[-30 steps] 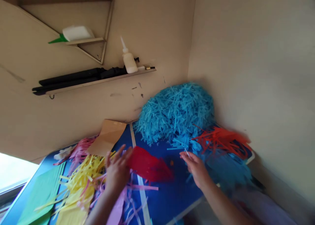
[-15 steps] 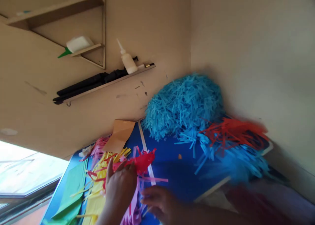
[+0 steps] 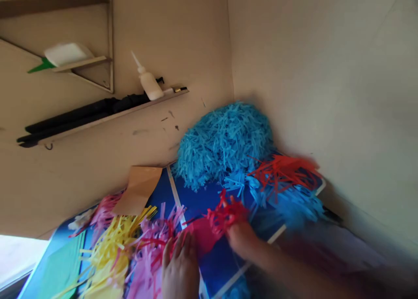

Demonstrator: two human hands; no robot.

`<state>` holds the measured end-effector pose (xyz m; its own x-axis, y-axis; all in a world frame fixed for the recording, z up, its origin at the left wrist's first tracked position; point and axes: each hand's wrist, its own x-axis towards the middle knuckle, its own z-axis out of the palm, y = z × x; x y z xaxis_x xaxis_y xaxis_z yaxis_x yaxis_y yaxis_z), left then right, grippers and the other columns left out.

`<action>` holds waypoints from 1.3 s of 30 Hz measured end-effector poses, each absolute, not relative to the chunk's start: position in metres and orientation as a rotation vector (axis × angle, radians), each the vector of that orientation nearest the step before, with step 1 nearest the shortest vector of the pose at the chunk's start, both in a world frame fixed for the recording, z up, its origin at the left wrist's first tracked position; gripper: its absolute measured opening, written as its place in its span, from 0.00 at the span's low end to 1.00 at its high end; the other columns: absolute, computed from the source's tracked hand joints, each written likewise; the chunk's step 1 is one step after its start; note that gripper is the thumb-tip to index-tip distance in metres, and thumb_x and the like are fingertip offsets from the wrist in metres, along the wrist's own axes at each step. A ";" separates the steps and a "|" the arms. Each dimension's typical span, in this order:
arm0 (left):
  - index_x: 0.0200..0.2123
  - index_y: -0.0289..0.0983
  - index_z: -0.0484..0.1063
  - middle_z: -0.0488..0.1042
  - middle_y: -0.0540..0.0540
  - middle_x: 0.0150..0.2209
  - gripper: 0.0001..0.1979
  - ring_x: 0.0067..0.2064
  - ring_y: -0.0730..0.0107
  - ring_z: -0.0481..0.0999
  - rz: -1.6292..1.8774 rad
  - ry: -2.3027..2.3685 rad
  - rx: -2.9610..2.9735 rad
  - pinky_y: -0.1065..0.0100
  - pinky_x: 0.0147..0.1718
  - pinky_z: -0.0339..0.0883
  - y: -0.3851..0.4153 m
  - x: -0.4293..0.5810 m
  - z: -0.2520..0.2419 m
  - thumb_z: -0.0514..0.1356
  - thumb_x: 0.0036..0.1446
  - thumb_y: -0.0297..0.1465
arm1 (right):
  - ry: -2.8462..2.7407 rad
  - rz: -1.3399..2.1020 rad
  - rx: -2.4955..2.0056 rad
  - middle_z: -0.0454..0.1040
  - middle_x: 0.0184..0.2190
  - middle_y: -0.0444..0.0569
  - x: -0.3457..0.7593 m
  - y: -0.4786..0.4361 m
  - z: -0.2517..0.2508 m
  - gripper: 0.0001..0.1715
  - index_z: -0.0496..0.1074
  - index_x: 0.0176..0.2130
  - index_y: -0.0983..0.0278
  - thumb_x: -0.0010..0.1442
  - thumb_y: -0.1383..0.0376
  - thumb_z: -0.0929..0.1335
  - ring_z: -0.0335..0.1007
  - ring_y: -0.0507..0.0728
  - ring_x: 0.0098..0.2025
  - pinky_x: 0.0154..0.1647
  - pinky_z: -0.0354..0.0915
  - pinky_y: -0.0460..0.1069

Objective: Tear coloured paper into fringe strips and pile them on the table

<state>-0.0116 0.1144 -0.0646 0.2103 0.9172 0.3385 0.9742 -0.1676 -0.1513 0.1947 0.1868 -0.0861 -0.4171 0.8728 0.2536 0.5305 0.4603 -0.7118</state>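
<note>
So, red paper (image 3: pixel 205 236) is smooth mid, fringed ends; L hand (image 3: pixel 180 266) unclenched atop, R hand (image 3: pixel 241 237) grip unclear.

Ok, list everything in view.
Shelf bottle: 1, white, upper shelf
Ledge bottle: 1, white, lower ledge
Long things: some, black, lower ledge
Mound: 1, blue, far corner
Red strips: many, orangey, right
Blue strips: many, blue, right
Sheet: 1, tan, back left
Pink strips: many, pink, left
Yellow paper: some, yellow, left
Lilac paper: some, lilac, left
Green paper: some, green, leftmost
Crimson paper: 1, crimson, centre
White clump: 1, white, far left
Table: 1, blue, beneath
Left grip: 1, bare, on crimson paper
Right grip: 1, bare, at crimson paper
</note>
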 end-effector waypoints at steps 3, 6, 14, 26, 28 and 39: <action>0.51 0.40 0.76 0.77 0.42 0.53 0.29 0.57 0.57 0.73 -0.331 -1.795 -2.213 0.50 0.60 0.57 0.119 0.015 -0.101 0.50 0.51 0.17 | -2.069 0.670 -1.448 0.77 0.49 0.54 0.277 0.191 -0.099 0.25 0.73 0.53 0.60 0.62 0.72 0.59 0.71 0.62 0.54 0.59 0.62 0.60; 0.50 0.41 0.77 0.78 0.42 0.52 0.26 0.56 0.57 0.74 -0.366 -1.801 -2.306 0.52 0.59 0.60 0.120 0.040 -0.125 0.53 0.51 0.19 | -1.861 0.589 -1.782 0.80 0.43 0.53 0.345 0.182 -0.094 0.23 0.74 0.51 0.62 0.62 0.68 0.58 0.77 0.62 0.45 0.49 0.70 0.57; 0.51 0.34 0.76 0.76 0.33 0.52 0.22 0.52 0.53 0.77 -0.188 -1.961 -2.412 0.49 0.57 0.60 0.113 0.064 -0.119 0.53 0.55 0.21 | -2.554 0.579 -1.250 0.77 0.46 0.49 0.249 0.144 -0.081 0.20 0.73 0.53 0.54 0.61 0.62 0.69 0.76 0.60 0.39 0.38 0.68 0.49; 0.39 0.48 0.80 0.83 0.49 0.40 0.13 0.43 0.59 0.80 -0.569 -2.383 -2.456 0.52 0.51 0.61 0.103 0.015 -0.108 0.57 0.60 0.28 | -2.505 0.886 -1.174 0.80 0.42 0.43 0.232 0.186 -0.112 0.20 0.79 0.42 0.57 0.55 0.75 0.65 0.76 0.56 0.45 0.46 0.65 0.47; 0.39 0.47 0.80 0.83 0.49 0.40 0.10 0.44 0.60 0.80 -0.622 -2.464 -2.480 0.56 0.48 0.63 0.105 0.004 -0.111 0.57 0.60 0.31 | -2.455 0.916 -1.243 0.81 0.41 0.44 0.232 0.189 -0.110 0.16 0.78 0.43 0.58 0.58 0.71 0.66 0.76 0.56 0.44 0.46 0.64 0.47; 0.37 0.40 0.77 0.80 0.48 0.25 0.15 0.29 0.62 0.79 -0.364 -2.574 -2.189 0.59 0.42 0.59 0.121 0.012 -0.116 0.51 0.66 0.37 | -2.441 0.663 -1.689 0.80 0.34 0.47 0.205 0.192 -0.112 0.08 0.76 0.36 0.59 0.64 0.61 0.67 0.76 0.55 0.37 0.32 0.57 0.46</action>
<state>0.0117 0.1206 -0.1162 -0.1513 0.9868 -0.0570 0.9325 0.1616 0.3231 0.2048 0.1918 -0.1116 -0.3797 0.9109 -0.1612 0.8675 0.2901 -0.4042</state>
